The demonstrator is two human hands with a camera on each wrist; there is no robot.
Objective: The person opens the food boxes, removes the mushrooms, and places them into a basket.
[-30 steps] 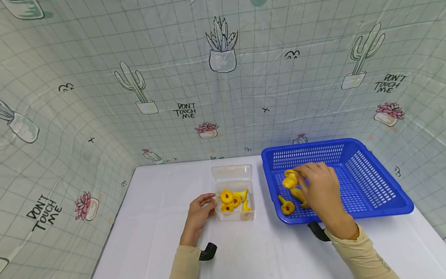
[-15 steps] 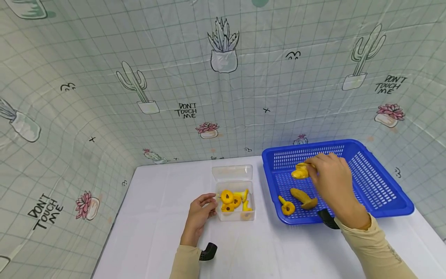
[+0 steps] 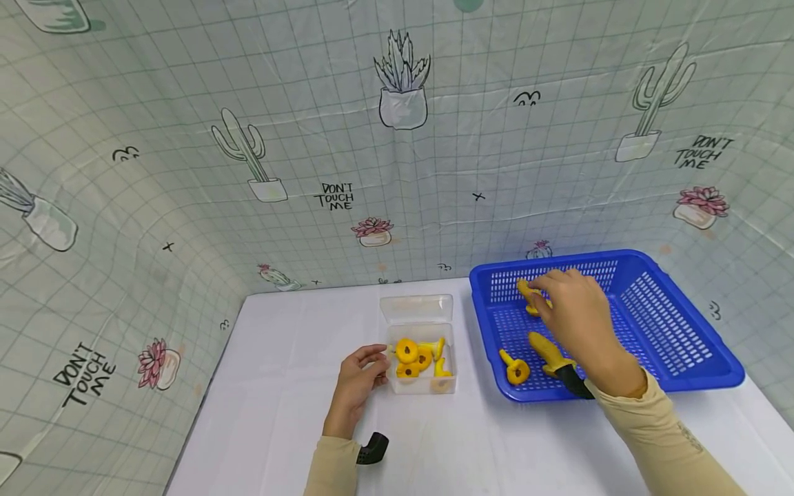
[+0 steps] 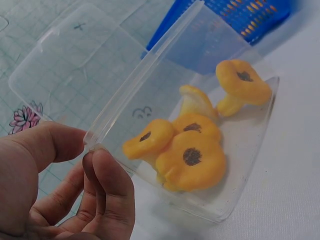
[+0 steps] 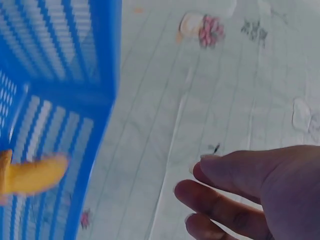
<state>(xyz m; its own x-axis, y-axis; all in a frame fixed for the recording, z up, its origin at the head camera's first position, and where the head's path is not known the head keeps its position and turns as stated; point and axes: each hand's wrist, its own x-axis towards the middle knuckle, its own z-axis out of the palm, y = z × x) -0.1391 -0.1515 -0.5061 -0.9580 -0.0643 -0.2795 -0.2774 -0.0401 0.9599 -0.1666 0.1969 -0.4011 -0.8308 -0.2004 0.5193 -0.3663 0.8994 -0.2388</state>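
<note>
My left hand point(image 3: 360, 372) pinches the near-left rim of a clear plastic box point(image 4: 245, 195), with its thumb and fingertips at the corner. Several yellow toy mushrooms point(image 4: 192, 157) with dark spots on their caps lie inside the box. Over the blue basket point(image 3: 695, 381), my right hand point(image 3: 577, 317) has thumb and fingers apart, with nothing between them in the right wrist view. Just left of its fingertips is a yellow mushroom point(image 3: 524, 286), partly hidden by the hand. Two other mushrooms lie in the basket: a small one point(image 3: 517, 370) and a larger one point(image 3: 546, 348).
The box's hinged lid point(image 3: 417, 309) stands raised at the back. White cloth point(image 3: 291, 358) covers the table. Behind it hangs a sheet point(image 3: 434, 151) with printed cacti and a grid. The basket's far wall rises behind the right hand.
The right hand has let go of the mushroom it held over the basket, after shifting right and then back left. The left hand stays at the box.
</note>
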